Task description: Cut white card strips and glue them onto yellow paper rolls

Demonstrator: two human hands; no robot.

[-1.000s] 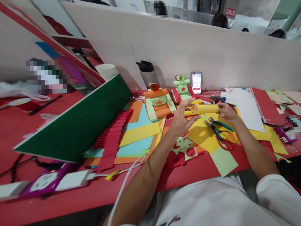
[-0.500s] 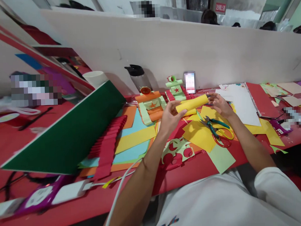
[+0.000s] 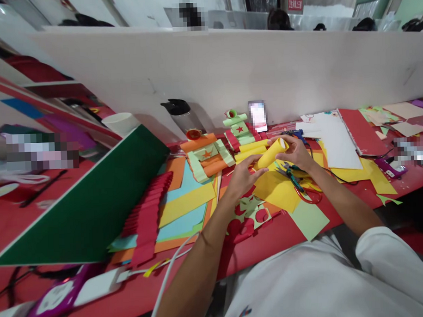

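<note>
A rolled yellow paper tube is held tilted between my two hands, its open right end raised. My left hand wraps its lower left end, thumb along the near side. The fingers of my right hand close around the upper end. More yellow paper rolls lie just behind the tube. Below my right hand, pliers and scissors with teal and red handles rest on yellow paper sheets. A blue glue gun lies behind my right hand, partly hidden.
An orange-and-green paper figure and a green-and-red one lie behind the hands, near a phone and bottle. A green board leans at left. A white cable runs by my left forearm.
The yellow tube has turned, its right end now tipped up and towards me. My right hand has moved in and closed around that end. The camera view has shifted slightly.
</note>
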